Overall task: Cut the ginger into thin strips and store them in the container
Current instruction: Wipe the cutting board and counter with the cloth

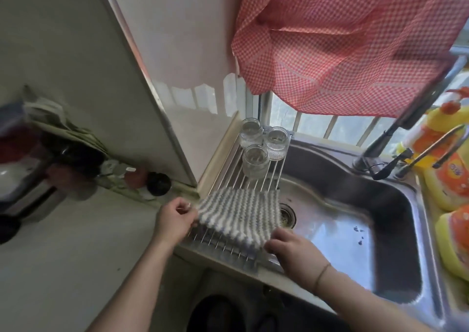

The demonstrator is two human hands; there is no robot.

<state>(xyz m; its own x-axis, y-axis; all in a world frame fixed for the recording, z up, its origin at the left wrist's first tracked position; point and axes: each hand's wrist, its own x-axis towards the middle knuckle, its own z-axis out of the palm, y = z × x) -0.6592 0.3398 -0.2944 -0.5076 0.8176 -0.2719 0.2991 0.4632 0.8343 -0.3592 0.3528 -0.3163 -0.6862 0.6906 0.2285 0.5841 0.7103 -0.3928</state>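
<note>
My left hand (175, 218) pinches the left edge of a grey-and-white striped cloth (238, 215), thumb and fingers curled onto its border. My right hand (291, 249) has its grip on the cloth's near right corner, fingers bent over the edge; how tightly they close there is blurred. A thin band circles my right wrist.

The cloth lies flat on a metal wire rack (228, 245) that spans the left end of the sink (355, 220). The rack's rods stick out from under the cloth on the near side and run on beyond it toward the window. On that far part of the rack stand three glass jars (255, 163), close together, mouths up, two at the back and one nearer me.

The sink is stainless steel, with its drain (288, 216) just right of the cloth and a few dark specks on the basin floor. A dark faucet (396, 131) slants over the basin from the right rear. Beside it, along the sink's right rim, stand yellow and orange detergent bottles (446, 169).

A red-checked curtain (355, 42) hangs bunched over the window above the sink. To my left the pale counter (76, 243) runs along the wall, and at its far left are blurred dark and red items that I cannot identify. A small dark round object (158, 184) sits by the wall near the rack's corner.

I cannot see the ginger anywhere in this view, nor any strips; which of the vessels here is the storage container I cannot tell.
</note>
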